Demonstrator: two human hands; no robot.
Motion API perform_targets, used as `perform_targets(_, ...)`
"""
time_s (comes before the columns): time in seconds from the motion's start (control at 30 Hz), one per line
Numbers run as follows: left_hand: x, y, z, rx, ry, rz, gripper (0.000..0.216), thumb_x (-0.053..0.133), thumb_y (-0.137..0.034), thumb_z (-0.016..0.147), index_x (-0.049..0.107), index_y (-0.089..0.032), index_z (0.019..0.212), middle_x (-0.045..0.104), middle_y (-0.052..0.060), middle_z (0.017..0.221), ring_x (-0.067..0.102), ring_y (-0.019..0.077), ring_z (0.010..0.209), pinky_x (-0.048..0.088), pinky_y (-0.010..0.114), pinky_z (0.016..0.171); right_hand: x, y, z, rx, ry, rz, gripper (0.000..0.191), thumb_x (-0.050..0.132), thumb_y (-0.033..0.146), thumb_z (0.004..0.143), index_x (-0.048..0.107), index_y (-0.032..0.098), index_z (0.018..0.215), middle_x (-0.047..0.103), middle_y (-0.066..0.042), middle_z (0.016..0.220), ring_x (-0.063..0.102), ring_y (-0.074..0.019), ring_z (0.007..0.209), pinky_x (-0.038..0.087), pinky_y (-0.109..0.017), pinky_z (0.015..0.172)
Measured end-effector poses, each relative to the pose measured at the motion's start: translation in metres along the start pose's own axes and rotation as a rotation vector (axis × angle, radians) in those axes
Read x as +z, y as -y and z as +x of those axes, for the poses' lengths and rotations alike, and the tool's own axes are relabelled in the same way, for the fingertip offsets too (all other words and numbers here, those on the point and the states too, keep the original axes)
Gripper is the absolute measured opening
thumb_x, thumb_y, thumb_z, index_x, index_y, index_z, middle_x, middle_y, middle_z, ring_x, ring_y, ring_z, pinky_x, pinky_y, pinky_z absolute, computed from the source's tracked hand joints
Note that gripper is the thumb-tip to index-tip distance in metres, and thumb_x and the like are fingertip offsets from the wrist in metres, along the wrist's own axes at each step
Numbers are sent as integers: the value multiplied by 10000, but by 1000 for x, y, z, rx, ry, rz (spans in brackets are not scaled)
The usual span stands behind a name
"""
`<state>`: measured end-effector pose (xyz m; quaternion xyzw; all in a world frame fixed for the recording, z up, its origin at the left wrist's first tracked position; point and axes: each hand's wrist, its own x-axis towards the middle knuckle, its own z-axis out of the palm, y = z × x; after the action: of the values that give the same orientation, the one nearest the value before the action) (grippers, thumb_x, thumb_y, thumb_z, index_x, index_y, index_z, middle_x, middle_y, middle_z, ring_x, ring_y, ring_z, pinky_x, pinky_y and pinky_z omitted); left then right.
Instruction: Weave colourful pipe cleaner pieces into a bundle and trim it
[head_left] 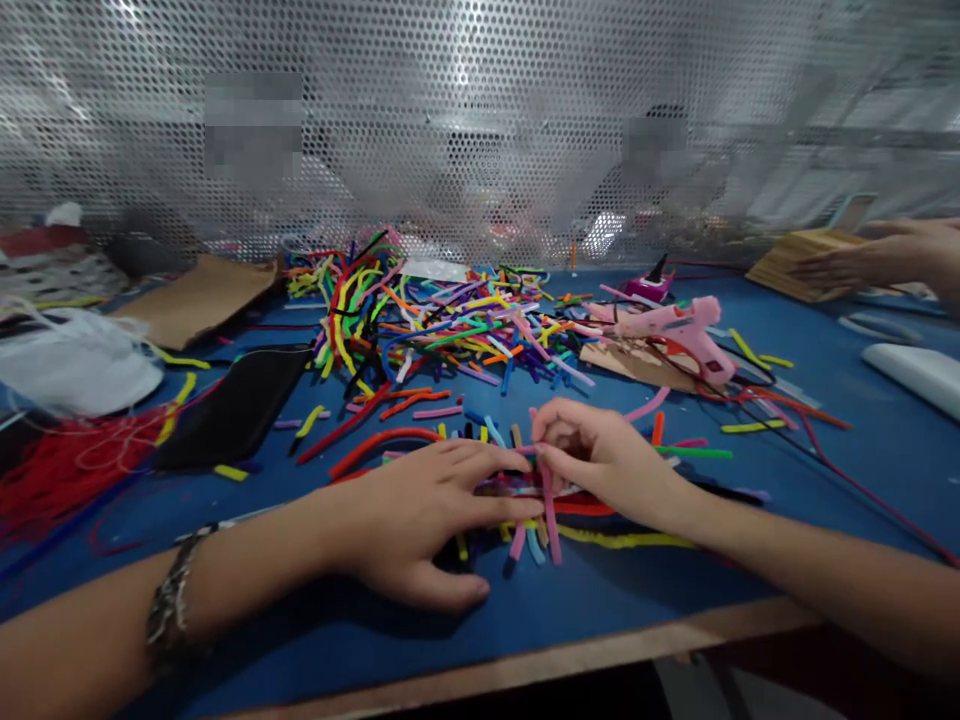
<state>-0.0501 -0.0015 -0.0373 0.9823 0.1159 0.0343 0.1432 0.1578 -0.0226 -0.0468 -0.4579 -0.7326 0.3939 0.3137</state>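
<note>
My left hand [427, 510] lies palm down with its fingers stretched out, resting over a row of short coloured pipe cleaners near the table's front edge. Thumb and index finger of my right hand [611, 462] pinch a pink pipe cleaner [553, 522], which stretches toward me across the row. Beneath and beside the hands are a yellow pipe cleaner [630, 539], a red one [397, 437] and a green one [697, 453]. My left palm and fingers hide part of the row.
Behind the hands lies a large heap of pipe cleaners [450, 320]. A pink glue gun [679, 330] rests on cardboard at right, its cord trailing. At left are a black pouch [238, 405] and a white mask [79, 360]. Another person's hand [892, 258] touches brown stacked pieces [795, 262].
</note>
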Motion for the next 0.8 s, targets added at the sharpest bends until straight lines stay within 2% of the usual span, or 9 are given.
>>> perform_targets(0.07,0,0,0,5,1,-3,611,539,-387,712,357,-262,1281,322,96,1338,350,284,1198,290,410,992,0,-3,2,-50,-42,-171,29,489,184,746,469,197,730,472,59,559,447,-71,481,369,-182,448)
perform_targets(0.13,0,0,1,15,4,-9,624,544,-389,705,351,-260,1284,350,92,1317,360,275,1189,280,411,997,-1,-4,5,-71,-50,-241,25,499,193,747,480,195,732,466,59,550,434,-74,482,348,-180,444)
perform_targets(0.3,-1,2,3,29,13,-22,664,547,-394,693,319,-246,1299,347,90,1324,349,252,1196,263,393,1006,-1,-5,4,-85,-23,-273,41,503,208,757,488,191,722,453,62,538,413,-70,472,323,-172,433)
perform_targets(0.5,0,2,4,52,30,5,635,529,-460,705,324,-318,1289,237,53,1396,320,273,1217,241,433,1004,0,-6,5,-97,-53,-312,90,471,120,718,443,201,746,425,69,547,401,-72,482,310,-168,434)
perform_targets(0.63,1,2,7,33,29,35,637,527,-495,700,340,-319,1283,314,65,1350,372,284,1169,281,437,974,3,-8,5,-84,-88,-323,111,470,143,736,385,213,724,432,71,538,409,-76,466,304,-174,421)
perform_targets(0.8,3,2,10,1,2,79,677,505,-536,695,347,-257,1291,352,113,1309,387,307,1142,300,450,954,1,-8,6,-59,-57,-264,55,442,161,781,420,208,799,508,50,582,465,-87,494,356,-189,453)
